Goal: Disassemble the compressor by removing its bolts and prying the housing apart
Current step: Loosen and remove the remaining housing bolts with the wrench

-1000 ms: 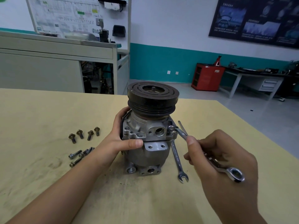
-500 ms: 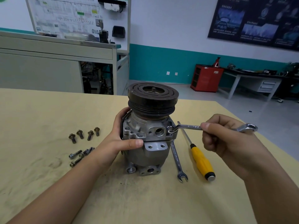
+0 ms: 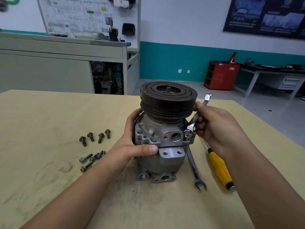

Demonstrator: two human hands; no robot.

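Observation:
The grey metal compressor (image 3: pixel 165 156) stands upright on the wooden table (image 3: pixel 49 162), its black pulley (image 3: pixel 168 100) on top. My left hand (image 3: pixel 132 146) grips the housing's left side, thumb across the front. My right hand (image 3: pixel 214 126) holds a silver wrench (image 3: pixel 194 123) whose ring end sits on a bolt at the housing's upper right corner; its other end points up past the pulley. Several removed bolts (image 3: pixel 94 138) lie on the table to the left.
A second spanner (image 3: pixel 194 171) and a yellow-handled screwdriver (image 3: pixel 219 169) lie on the table right of the compressor. More loose bolts (image 3: pixel 91 160) lie near my left forearm. A grey cabinet (image 3: pixel 57 63) stands behind the table; the table's right edge drops to the floor.
My right hand has swung the wrench anticlockwise around the corner bolt, from pointing toward me, through pointing right, to pointing up beside the pulley. The left hand and the compressor have stayed put.

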